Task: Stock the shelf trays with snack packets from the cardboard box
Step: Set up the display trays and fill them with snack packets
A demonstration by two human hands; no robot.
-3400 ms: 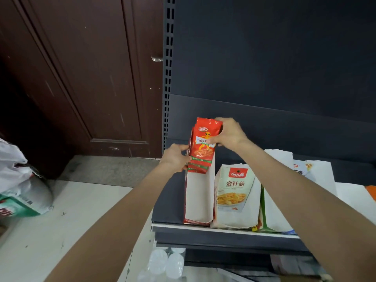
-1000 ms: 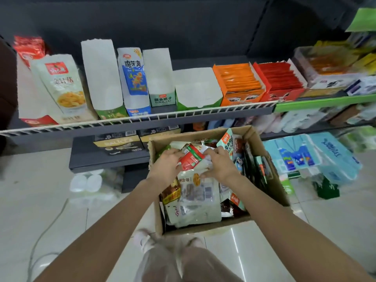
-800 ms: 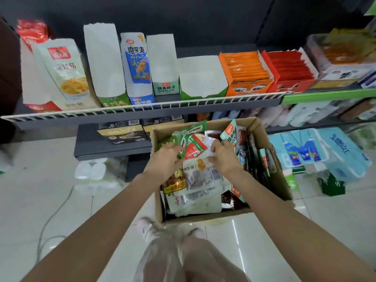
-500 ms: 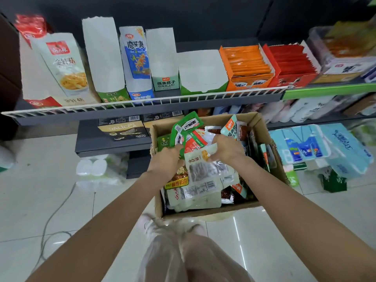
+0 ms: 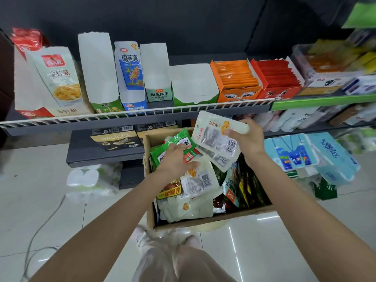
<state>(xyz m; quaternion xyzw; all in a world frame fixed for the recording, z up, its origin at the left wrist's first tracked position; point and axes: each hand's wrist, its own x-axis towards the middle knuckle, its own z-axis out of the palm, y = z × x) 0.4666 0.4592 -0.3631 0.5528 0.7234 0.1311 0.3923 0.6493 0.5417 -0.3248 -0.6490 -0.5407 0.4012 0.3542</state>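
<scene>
Head view: half a second ago both hands were down in the cardboard box [image 5: 207,221], sorting through the heap. Now the right hand [image 5: 247,137] has come up out of it, its grip closed on the top edge of a white packet [image 5: 216,137], thumb on the face and fingers curled behind. A second white packet hangs just under the first and seems to ride along with it, though whether the fingers hold both I cannot tell. The packet is now above the far rim of the box, just below the wire front of the shelf [image 5: 142,116]. The left hand [image 5: 176,159] stays low in the box, fingers spread and fairly straight, pressing on the loose packets there, beside a green packet [image 5: 179,140]; its grip is released, holding nothing that I can see.

What this means: the picking step looks done and the carry to a tray is starting. The lifted packet's print looks like that of the mushroom packet [image 5: 61,78] standing in the second tray from the left, so I judge that tray [image 5: 30,94] is the likely target, up and to the left. Several white trays [image 5: 97,68] along the shelf show no packets at all, and the box is still heaped, so much of the stocking remains
</scene>
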